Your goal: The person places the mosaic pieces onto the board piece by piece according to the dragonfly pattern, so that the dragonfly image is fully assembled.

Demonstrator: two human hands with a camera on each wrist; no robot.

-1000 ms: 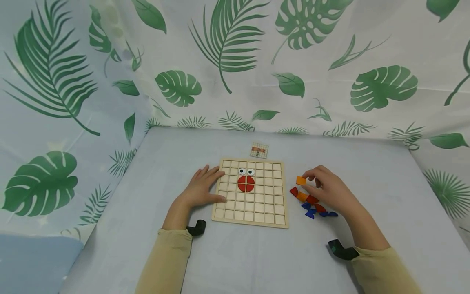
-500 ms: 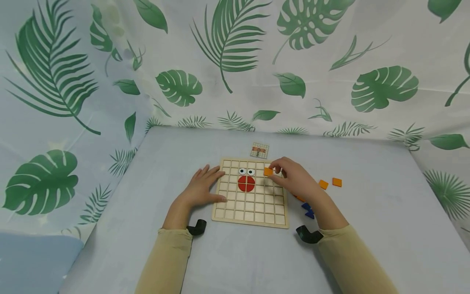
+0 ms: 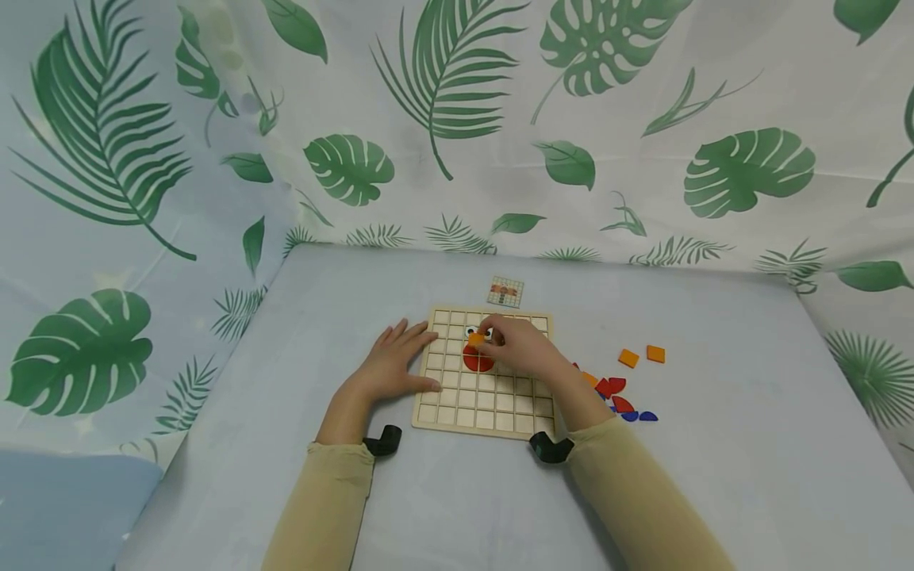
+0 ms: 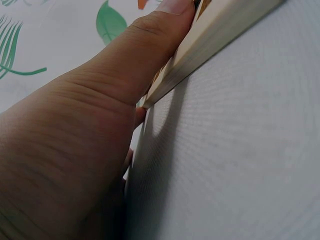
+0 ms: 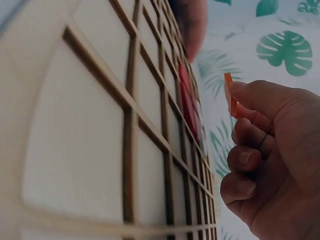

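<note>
Orange tile (image 3: 476, 340) pinched by right hand (image 3: 521, 347) over wooden board (image 3: 485, 400); left hand (image 3: 390, 368) (fingers extended) touching its edge.

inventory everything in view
grid board: one, beige, central
eye tiles: two, black-white, on board
quarter discs: count obscured, red, on board
held square: one, orange, above board
loose squares: two, orange, right of board
mixed tiles: several, red, orange, blue, rightward
pattern card: one, multicoloured, beyond board
tabletop: one, pale, underneath
leafy sheeting: count unclear, white-green, behind
left hand: one, board's left edge
right hand: one, over board
sleeves: two, beige, both arms
wrist cameras: two, black, near sleeves
</note>
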